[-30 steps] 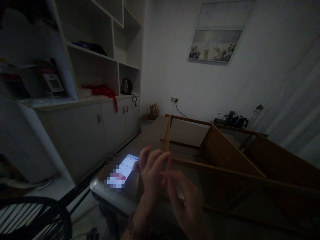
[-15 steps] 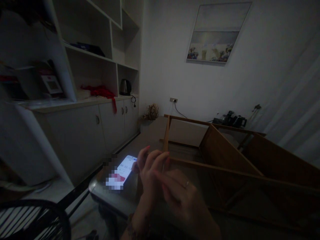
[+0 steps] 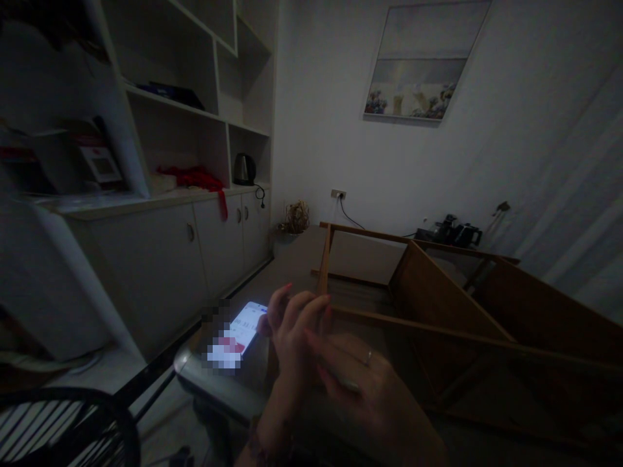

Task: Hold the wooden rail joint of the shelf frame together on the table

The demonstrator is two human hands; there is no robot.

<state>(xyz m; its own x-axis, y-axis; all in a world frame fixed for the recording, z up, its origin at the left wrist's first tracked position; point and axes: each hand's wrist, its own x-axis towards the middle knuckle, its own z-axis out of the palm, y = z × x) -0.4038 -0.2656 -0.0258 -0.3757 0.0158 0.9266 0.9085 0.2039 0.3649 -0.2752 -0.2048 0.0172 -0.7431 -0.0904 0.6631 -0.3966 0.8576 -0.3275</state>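
My left hand (image 3: 296,327) is closed, its fingers curled at the near corner of a brown wooden frame (image 3: 384,319) that lies on its side on the table. What those fingers hold, if anything, is hidden in the dim light. My right hand (image 3: 365,383), with a ring on one finger, is pinched close against the left palm. Any small thing between its fingers is too dark to name. Left of my hands, a lit phone (image 3: 242,331) showing a running timer lies on the table (image 3: 292,263), partly blurred out.
A black fan guard (image 3: 63,425) stands at the lower left. White cabinets (image 3: 146,259) line the left side, with a kettle (image 3: 244,169) and red cloth (image 3: 195,176) on the shelf. Dark appliances (image 3: 457,233) sit behind the frame; a dried plant (image 3: 296,217) stands near the wall.
My right hand has shifted slightly right and down, its fingertips still beside my left hand. The left hand keeps its place at the frame's corner.
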